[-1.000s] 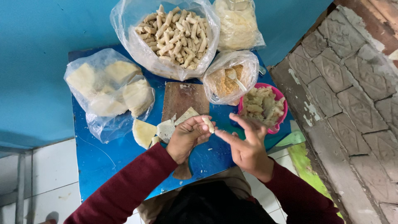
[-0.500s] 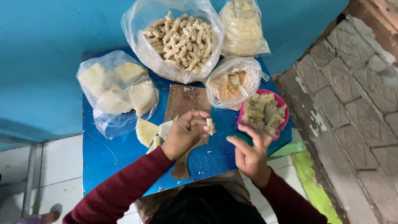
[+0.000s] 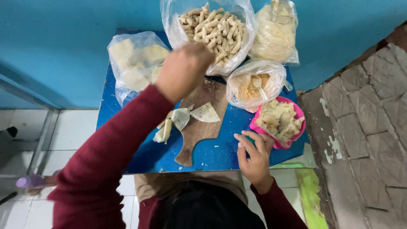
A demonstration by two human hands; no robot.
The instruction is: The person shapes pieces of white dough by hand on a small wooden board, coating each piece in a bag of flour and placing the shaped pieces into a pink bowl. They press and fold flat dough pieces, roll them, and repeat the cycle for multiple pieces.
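Left hand: fingers curled, contents not discernible, raised at the rim of the bag of rolled pieces at the table's far edge. Right hand: fingers spread, empty, beside the pink bowl near the right edge.

Counted, approx.:

2 hands: left hand raised at the big bag's rim, right hand at the counter's near edge.
1 blue counter.
4 clear plastic bags: 1 big bag of rolled pieces, 1 bag of pale flat sheets, 1 bag of stacked thin wrappers, 1 small bag of crumbly orange filling.
1 spoon in that small bag.
1 pink bowl w/ pale chunks.
1 wooden board.
Approx. 3 loose wrapper pieces on/by the board.
Rolled pieces: too many to count.
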